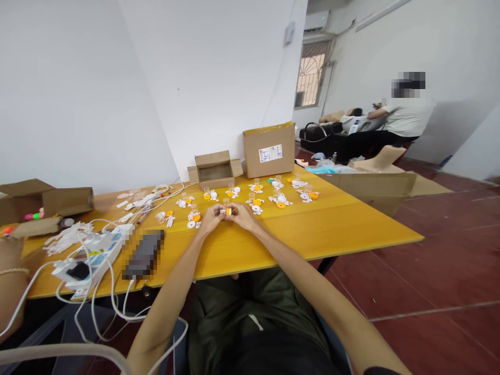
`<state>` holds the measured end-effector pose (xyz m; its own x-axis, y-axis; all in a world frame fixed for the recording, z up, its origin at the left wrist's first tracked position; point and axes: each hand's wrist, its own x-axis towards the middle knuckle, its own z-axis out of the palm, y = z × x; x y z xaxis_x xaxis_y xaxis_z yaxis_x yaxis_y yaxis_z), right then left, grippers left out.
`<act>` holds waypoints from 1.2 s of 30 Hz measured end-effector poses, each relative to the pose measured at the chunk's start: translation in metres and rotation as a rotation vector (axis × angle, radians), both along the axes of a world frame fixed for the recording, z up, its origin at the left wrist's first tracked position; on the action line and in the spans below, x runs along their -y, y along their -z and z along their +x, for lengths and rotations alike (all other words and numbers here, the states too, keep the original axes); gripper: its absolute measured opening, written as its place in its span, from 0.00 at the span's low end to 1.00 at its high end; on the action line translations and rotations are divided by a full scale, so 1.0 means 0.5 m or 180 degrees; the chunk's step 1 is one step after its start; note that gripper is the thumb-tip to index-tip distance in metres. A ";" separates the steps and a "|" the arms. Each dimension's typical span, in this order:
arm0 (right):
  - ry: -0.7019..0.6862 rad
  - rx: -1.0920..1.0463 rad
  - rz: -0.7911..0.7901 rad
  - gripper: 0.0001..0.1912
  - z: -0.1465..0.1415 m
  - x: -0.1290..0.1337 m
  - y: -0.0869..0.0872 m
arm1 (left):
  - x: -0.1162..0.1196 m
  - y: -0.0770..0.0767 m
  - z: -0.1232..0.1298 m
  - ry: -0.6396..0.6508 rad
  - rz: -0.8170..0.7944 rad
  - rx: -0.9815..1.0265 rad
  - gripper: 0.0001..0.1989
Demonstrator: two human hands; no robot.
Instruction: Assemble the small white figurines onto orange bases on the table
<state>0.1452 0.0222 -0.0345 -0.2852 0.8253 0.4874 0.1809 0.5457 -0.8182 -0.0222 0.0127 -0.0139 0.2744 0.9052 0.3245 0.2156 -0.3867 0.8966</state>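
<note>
Near the middle of the yellow table (297,229), my left hand (211,217) and my right hand (241,216) meet with their fingertips close together. Between them is a small white and orange piece (228,212), and the fingers of both hands are closed on it. Just left of my left hand lies an orange ring (196,218) with a white disc (191,225). Right of my right hand are another white disc (255,209) and an orange ring (280,205). Several small groups of white, orange and clear parts spread out beyond the hands.
An open small box (216,174) and a closed carton (269,153) stand at the back. On the left are a power strip (105,258) with cables, a dark phone (144,254), an open box (68,202) and another person's arm (11,286). A person (406,120) sits far right.
</note>
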 end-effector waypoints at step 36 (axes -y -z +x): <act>-0.0022 0.0125 -0.0278 0.12 0.000 0.010 -0.008 | -0.005 0.003 -0.001 0.0132 -0.0037 -0.0005 0.11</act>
